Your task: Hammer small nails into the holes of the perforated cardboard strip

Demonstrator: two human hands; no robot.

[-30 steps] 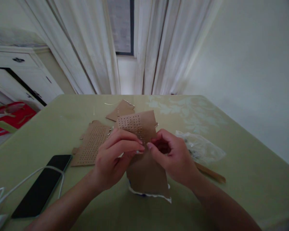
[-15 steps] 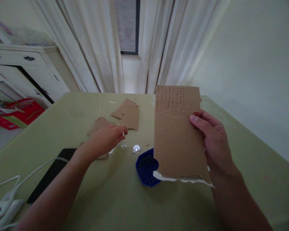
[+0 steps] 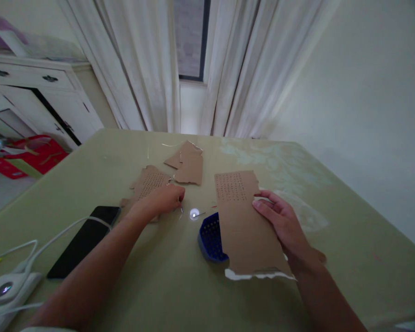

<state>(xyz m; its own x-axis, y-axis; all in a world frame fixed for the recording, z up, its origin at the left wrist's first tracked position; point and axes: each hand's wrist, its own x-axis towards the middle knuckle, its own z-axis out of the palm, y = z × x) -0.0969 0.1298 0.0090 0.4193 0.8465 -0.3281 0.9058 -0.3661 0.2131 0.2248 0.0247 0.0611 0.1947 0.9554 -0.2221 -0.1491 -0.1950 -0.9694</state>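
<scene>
Nearest, a white power strip lies by the near left corner of the table, with a phone just beyond it towards the left edge. Right of the middle, the card, its ragged white end towards the near edge, partly hides a blue tray; whether it touches the tray I cannot tell. The right hand pinches the card's right side, thumb on top. In the last half second that card has come down from a more upright pose, so the right hand seems only to support it, leaving fine handling to the left. The left hand has its fingers bunched nearly closed above a pin (held or merely beside it, I cannot tell). Just right of it lies a small disc. Past the left hand sits a second card, punched with rows of holes, then, nearer the far edge, some scraps. Beyond that edge hang curtains.
</scene>
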